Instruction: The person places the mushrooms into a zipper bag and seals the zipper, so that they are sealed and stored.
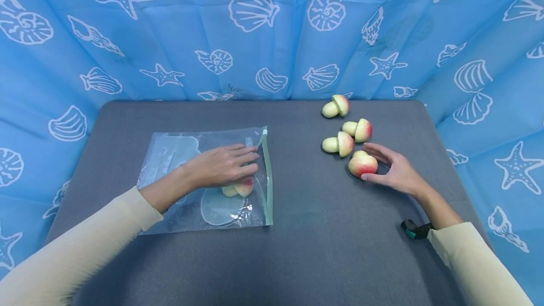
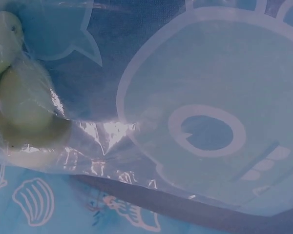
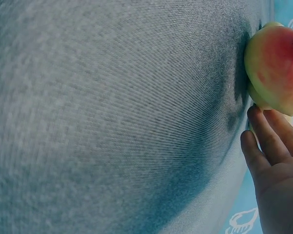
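A clear zip bag [image 1: 193, 211] with a green zip edge and a pale printed shape lies flat on the table. My left hand [image 1: 227, 166] rests over it, fingers stretched toward the zip edge. Beside that hand a mushroom-shaped toy [image 1: 239, 188] shows in the bag; several pale rounded shapes [image 2: 27, 92] appear behind the plastic in the left wrist view. My right hand [image 1: 394, 171] is spread round the nearest loose toy mushroom [image 1: 361, 165], thumb and fingers on either side. Its red-blushed cap [image 3: 278, 68] sits just beyond the fingertips in the right wrist view.
Three more toy mushrooms, at the back [image 1: 335, 106], middle [image 1: 358, 130] and left [image 1: 338, 144], lie beyond the right hand. The grey table [image 1: 306, 254] meets a blue shell-print curtain [image 1: 289, 32] behind. A dark band [image 1: 416, 229] is on the right wrist.
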